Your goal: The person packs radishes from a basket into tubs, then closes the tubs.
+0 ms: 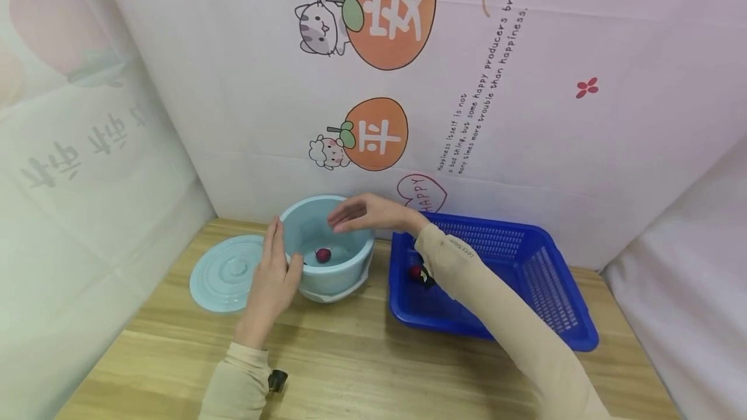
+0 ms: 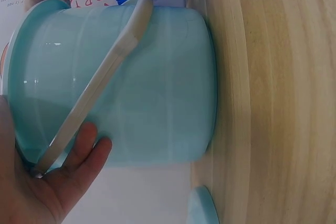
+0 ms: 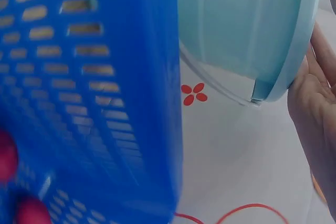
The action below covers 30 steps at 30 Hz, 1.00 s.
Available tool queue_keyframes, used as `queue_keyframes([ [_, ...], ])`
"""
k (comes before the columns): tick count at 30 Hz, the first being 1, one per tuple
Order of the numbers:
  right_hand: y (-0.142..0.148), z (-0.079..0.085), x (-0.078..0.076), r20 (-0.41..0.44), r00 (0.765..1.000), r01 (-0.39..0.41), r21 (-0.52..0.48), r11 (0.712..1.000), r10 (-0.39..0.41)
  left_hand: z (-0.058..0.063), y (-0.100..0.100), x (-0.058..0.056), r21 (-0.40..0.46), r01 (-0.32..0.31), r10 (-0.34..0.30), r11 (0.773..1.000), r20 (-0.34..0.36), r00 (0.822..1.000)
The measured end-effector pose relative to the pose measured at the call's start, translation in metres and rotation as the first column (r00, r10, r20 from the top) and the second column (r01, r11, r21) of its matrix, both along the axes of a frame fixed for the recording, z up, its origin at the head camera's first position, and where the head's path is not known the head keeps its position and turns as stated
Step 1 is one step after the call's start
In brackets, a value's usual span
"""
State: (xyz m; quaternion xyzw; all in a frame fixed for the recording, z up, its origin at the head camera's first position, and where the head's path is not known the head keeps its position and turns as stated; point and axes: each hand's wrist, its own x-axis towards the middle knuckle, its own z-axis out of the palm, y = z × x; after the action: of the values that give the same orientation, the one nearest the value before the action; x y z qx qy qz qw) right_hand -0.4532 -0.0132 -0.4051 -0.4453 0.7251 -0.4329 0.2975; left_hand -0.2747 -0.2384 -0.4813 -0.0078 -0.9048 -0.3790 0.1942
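Observation:
A light blue bucket (image 1: 335, 282) with a pale handle (image 2: 105, 72) stands upright at the back of the table. Inside it lies a small, round, dark red thing (image 1: 323, 255). My left hand (image 1: 274, 280) rests against the bucket's left side, its fingers along the rim; the left wrist view shows fingertips (image 2: 97, 153) beside the handle. Over the bucket's right rim reaches my right hand (image 1: 370, 212), fingers extended above the opening, with nothing visible held. In the right wrist view the right hand (image 3: 315, 98) is close by the rim.
A blue perforated basket (image 1: 496, 328) stands right of the bucket, under the right forearm, with a red and dark thing (image 1: 415, 271) inside. Left of the bucket lies a round light blue lid (image 1: 224, 277). Printed white cloth (image 1: 245, 83) hangs behind the wooden table (image 1: 350, 368).

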Motion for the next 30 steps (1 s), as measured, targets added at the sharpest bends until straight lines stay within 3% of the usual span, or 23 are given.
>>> queue_keyframes([
  [8, 0.023, -0.010, 0.002, 0.070, 0.995, 0.079, -0.135, 0.988, -0.070, -0.001, 0.009, -0.001, 0.010, 0.016, -0.016, 1.000, -0.008, 1.000],
  [16, 0.013, -0.010, 0.002, 0.053, 0.999, 0.020, -0.146, 0.989, -0.012, -0.003, 0.003, 0.007, 0.002, -0.043, 0.043, 0.999, -0.029, 0.999],
  [25, 0.015, -0.017, -0.004, 0.091, 0.996, 0.035, -0.172, 0.984, -0.019, -0.006, 0.001, 0.003, -0.012, -0.025, 0.025, 1.000, -0.031, 0.999],
  [30, 0.028, -0.022, -0.009, 0.163, 0.987, 0.054, -0.236, 0.970, -0.016, -0.004, 0.003, 0.001, -0.012, -0.021, 0.021, 1.000, -0.035, 0.999],
])
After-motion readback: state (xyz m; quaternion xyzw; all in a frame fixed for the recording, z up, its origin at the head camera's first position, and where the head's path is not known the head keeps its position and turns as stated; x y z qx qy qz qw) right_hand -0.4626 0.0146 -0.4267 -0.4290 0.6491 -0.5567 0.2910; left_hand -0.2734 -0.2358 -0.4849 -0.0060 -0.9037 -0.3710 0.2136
